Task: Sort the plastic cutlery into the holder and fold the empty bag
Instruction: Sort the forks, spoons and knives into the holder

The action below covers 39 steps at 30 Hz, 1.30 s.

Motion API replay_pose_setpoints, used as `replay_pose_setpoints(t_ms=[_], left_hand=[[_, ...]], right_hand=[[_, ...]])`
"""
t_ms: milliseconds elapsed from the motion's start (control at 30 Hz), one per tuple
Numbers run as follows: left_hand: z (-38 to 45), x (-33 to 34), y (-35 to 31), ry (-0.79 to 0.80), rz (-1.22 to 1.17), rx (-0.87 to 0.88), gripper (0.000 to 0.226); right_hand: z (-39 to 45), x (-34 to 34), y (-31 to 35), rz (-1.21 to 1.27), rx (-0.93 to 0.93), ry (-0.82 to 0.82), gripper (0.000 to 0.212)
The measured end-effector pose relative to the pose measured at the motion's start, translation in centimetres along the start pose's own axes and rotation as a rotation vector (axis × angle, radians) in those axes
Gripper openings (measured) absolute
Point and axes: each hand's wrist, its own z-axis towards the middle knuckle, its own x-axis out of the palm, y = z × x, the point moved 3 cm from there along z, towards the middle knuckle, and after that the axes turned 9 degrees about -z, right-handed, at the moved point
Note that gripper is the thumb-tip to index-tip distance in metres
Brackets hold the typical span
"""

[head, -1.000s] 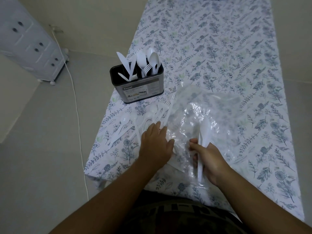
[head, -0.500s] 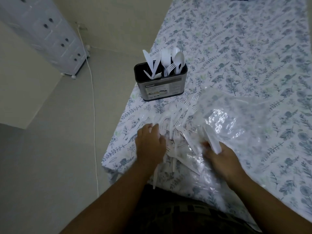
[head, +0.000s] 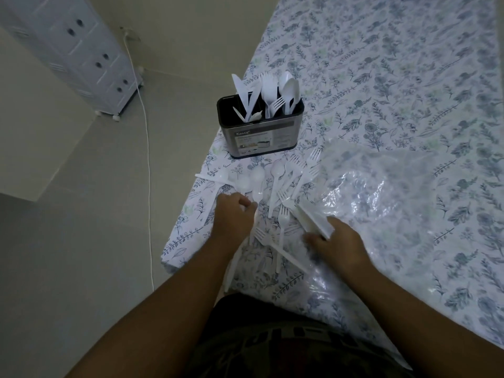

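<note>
A dark metal cutlery holder (head: 259, 137) stands near the table's left edge with white knives, forks and spoons upright in it. Loose white forks and spoons (head: 283, 184) lie scattered in front of it. My left hand (head: 233, 216) rests fingers-down on the pile, curled over the handle of a white spoon (head: 256, 178). My right hand (head: 338, 244) grips a bunch of white knives (head: 313, 222) at the near edge of the clear plastic bag (head: 381, 192), which lies crumpled to the right.
The table wears a floral cloth (head: 395, 77); its left edge drops to a grey floor. A white drawer cabinet (head: 81, 55) on wheels stands at the far left, with a white cable (head: 147, 148) running across the floor.
My left hand has slid left and forward onto the spoons. My right hand has tilted the knives from upright to slanting left. The view has shifted, so everything sits further right.
</note>
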Motion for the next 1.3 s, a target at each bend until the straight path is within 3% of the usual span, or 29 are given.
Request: replay_pose_setpoints(t_ms=[100,200,333,400,467,633,767,900,1067,1200,1300], left_hand=[[0.3,-0.4,-0.9,0.044,-0.145,-0.064,0.015],[-0.1,-1.1,-1.2,0.024,-0.180,-0.026,0.019],[-3.0,-1.1,-1.3,0.037,0.069,0.041,0.025],[-4.9,-0.8,-0.8,0.086,0.257,-0.028,0.034],[-6.1,-0.6,0.3,0.132,0.301,-0.085,0.046],[-5.7,-0.1,0.3,0.173,0.110,-0.033,0.053],[-4.7,0.4,-2.1,0.032,-0.116,-0.002,0.048],[-4.4,1.4,-4.0,0.009,0.067,0.184,0.049],[-2.9,1.6,-2.4,0.072,0.410,0.167,0.070],[-2.0,1.1,-0.3,0.145,0.425,0.010,0.075],[-3.1,1.2,-0.6,0.159,0.406,0.104,0.062]], right_hand=[[0.6,0.6,-0.2,-0.161,-0.010,0.023,0.023],[0.7,0.2,-1.0,-0.170,0.047,-0.018,0.013],[0.9,-0.9,-2.2,-0.119,0.104,-0.033,0.009],[0.9,-1.3,-2.6,-0.089,0.132,-0.031,0.012],[0.9,-1.5,-2.9,-0.030,0.155,-0.035,0.015],[0.8,-2.1,-2.9,0.046,0.186,-0.040,0.016],[0.8,-2.2,-2.6,0.054,0.173,-0.013,0.017],[0.8,-2.3,-2.2,0.116,0.170,-0.013,0.020],[0.4,-1.8,-1.7,0.386,0.221,0.063,0.005],[0.2,-1.4,-1.9,0.452,0.261,0.085,0.013],[0.1,-1.1,-2.0,0.469,0.270,0.100,0.013]])
